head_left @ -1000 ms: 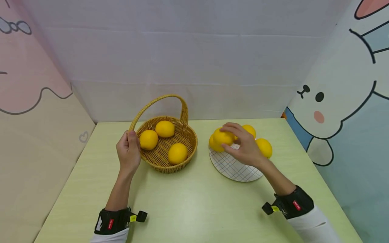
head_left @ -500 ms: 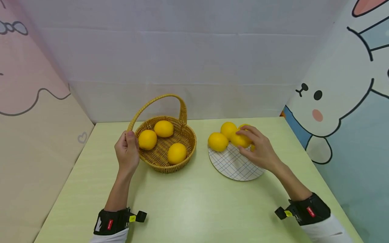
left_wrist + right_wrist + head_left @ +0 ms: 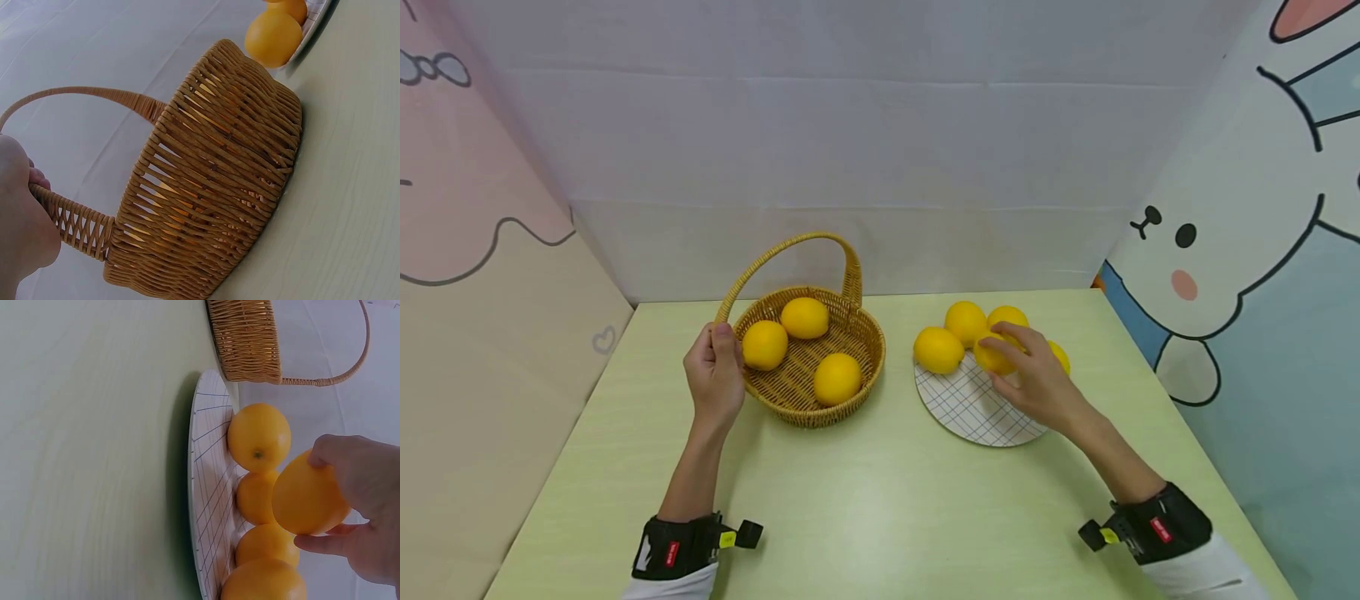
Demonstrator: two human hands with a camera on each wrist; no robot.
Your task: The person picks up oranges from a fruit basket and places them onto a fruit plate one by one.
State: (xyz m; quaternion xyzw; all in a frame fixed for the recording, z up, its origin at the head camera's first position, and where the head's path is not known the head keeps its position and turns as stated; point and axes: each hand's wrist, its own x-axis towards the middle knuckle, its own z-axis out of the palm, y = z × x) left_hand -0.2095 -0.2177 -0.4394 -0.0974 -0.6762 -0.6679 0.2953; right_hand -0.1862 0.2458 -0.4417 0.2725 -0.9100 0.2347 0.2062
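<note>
My left hand (image 3: 715, 371) grips the handle of a round wicker basket (image 3: 790, 400) at the left of the table, with the basket's base on the tabletop. Inside the basket lie three oranges, one of them the front orange (image 3: 837, 379). Over a round white plate with a grid pattern (image 3: 977, 417), my right hand (image 3: 1033, 375) holds another orange (image 3: 306, 497) between thumb and fingers. In the right wrist view it is raised off the plate. Several more oranges rest along the plate's back, including the leftmost orange (image 3: 938, 350); one at the right is partly hidden behind the hand.
A pale green table (image 3: 850, 517) bears the basket and plate side by side, a narrow gap between them. A white back wall (image 3: 880, 167) rises behind, and printed side panels with a cartoon face (image 3: 1210, 275) flank the table.
My right hand carried the held orange from the plate's left side to the right, then slightly back left and down. My left hand and the basket have stayed in place.
</note>
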